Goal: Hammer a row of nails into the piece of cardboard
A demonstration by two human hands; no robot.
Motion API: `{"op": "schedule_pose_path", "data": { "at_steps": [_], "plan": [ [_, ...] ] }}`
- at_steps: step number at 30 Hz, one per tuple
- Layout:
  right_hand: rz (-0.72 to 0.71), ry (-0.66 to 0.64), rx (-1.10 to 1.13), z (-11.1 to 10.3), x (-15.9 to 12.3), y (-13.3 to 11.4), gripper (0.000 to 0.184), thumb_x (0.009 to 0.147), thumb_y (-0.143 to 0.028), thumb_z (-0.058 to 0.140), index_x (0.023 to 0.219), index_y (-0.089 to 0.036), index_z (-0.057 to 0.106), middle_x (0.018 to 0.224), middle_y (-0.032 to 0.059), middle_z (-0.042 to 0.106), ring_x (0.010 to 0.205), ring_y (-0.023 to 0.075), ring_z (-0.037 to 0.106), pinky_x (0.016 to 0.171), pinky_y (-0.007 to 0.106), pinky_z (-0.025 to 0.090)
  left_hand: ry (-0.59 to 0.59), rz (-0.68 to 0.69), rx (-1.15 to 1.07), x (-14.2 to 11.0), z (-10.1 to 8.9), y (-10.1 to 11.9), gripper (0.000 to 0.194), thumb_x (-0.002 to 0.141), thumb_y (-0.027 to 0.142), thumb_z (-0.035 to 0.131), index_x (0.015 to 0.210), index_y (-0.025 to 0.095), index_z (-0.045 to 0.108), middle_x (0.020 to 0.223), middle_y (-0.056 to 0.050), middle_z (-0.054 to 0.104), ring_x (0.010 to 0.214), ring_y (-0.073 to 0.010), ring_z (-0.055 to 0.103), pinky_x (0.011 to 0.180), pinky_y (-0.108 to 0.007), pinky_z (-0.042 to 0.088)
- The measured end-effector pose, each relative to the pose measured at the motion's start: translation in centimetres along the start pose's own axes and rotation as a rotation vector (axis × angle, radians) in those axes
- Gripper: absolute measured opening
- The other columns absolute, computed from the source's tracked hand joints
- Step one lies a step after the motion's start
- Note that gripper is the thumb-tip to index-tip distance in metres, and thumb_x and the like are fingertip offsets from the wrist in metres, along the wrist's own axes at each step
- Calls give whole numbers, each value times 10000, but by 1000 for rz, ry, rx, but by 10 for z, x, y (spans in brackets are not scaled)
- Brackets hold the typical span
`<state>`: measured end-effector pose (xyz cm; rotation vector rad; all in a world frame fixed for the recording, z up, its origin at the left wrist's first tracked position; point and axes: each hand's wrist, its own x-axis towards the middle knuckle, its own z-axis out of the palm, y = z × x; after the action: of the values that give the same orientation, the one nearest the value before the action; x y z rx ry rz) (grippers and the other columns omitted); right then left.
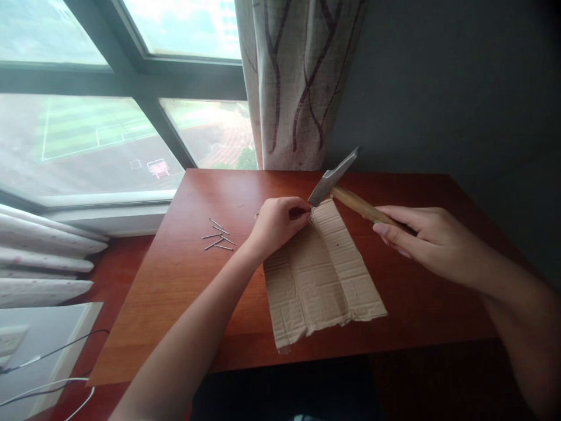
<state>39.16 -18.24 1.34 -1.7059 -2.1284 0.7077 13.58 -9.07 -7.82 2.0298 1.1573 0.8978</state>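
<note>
- Brown, creased corrugated cardboard (315,286) lies flat on the glossy reddish-brown wooden counter (166,280), its torn near edge toward my viewpoint and a small dark spot on its right half
- I see the bare left hand (280,222) over the far left part of the cardboard, thumb and forefinger drawn narrow at its far edge; whether they pinch something, I cannot tell from here
- In my view the bare right hand (432,240) is wrapped around the pale wooden handle of a grey metal-headed hammer (353,200), gripping it near the end
- I find the hammer's head tilted over the cardboard's far edge, one end just beside the left fingertips, the other pointing up and away; contact with the fingers is not clear to me
- Left of the cardboard, I have a loose cluster of thin silver-grey metal nails (220,235) lying on the counter at mixed angles, some crossing or touching
- Beyond the counter, I get a pale fabric curtain with dark branching lines (298,82), beside a grey-framed glass window (144,82) that looks down on a green sports field (87,126)
</note>
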Motion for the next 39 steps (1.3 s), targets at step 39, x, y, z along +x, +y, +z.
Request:
{"op": "schedule_pose_path", "data": {
  "at_steps": [39],
  "plan": [
    [-44, 86, -17, 4, 0, -6, 284, 1049, -449, 516, 1100, -249, 711, 731, 1, 678, 570, 181, 588, 533, 317, 405, 4, 47, 52, 1, 0, -1, 122, 860, 198, 667, 850, 191, 788, 819, -32, 799, 708, -164, 707, 645, -249, 499]
  ]
}}
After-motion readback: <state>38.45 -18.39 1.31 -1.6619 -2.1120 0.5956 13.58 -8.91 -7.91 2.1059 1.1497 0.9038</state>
